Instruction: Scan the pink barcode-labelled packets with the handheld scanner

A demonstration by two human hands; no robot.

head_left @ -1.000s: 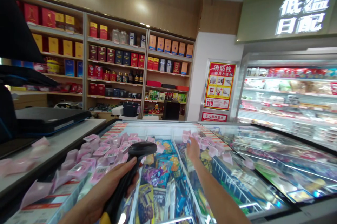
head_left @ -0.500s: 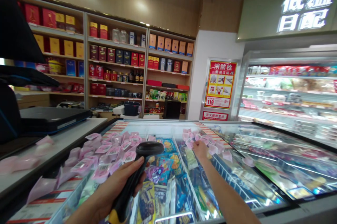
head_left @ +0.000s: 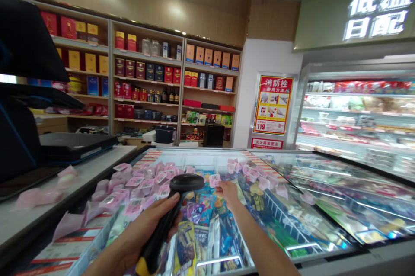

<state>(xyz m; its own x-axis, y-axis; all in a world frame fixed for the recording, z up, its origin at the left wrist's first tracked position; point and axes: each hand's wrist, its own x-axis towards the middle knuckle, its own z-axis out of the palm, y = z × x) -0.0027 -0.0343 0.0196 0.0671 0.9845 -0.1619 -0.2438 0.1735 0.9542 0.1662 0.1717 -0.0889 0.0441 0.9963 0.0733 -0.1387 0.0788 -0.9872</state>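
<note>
Since the earlier frame, my right hand (head_left: 229, 194) has swung leftward, away from the loose cluster of pale pink packs (head_left: 254, 174) on the right, and a small pale pink, thin-walled pack with a printed white label (head_left: 214, 181) has come with it. That pack now hangs just right of the black oval head of the handheld scanner, a black-and-yellow tool with a long grip (head_left: 187, 182), and a gap shows between the two.

I judge the step in hand to be presenting this pack to the scanner. The next move would call for squaring the label to the scanning window, keeping my fingers off the print; I cannot see the window itself from above.

My right fingers are drawn in to a narrow pinch on the pack's lower edge. My left hand (head_left: 157, 219) is wrapped firmly round the scanner's grip, thumb lying along the top near the head. To its left, a crowded heap of similar pink packs (head_left: 142, 185) covers part of the surface of the glass-topped chest freezer (head_left: 385, 248), above bright snack bags (head_left: 197, 211).
</note>
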